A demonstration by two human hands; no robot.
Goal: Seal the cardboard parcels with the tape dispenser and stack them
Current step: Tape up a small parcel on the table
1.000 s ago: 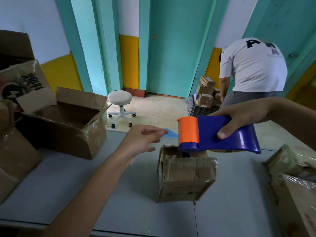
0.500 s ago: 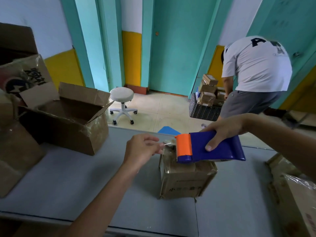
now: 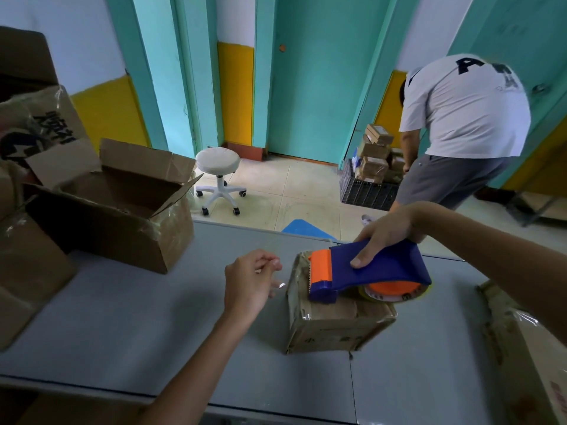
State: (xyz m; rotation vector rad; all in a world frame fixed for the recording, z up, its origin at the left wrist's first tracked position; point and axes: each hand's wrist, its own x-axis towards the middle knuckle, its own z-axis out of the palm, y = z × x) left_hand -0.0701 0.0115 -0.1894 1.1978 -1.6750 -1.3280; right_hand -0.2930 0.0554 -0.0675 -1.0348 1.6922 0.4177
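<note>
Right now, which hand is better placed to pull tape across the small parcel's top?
Right. The right hand grips the tape dispenser, which rests on the small parcel. The left hand hangs beside the parcel with no tool; whether it pinches clear tape is unclear.

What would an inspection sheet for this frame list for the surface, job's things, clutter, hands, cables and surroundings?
Surface: grey table with a panel seam.
Job's things: small cardboard parcel at centre; blue-orange tape dispenser on its top.
Clutter: open cardboard box at left; film-wrapped boxes at the right edge.
Hands: right hand grips the tape dispenser; left hand, beside the parcel, seems to pinch the clear tape end.
Cables: nothing seen.
Surroundings: white stool, a person bent over a black crate of parcels, teal door.
</note>
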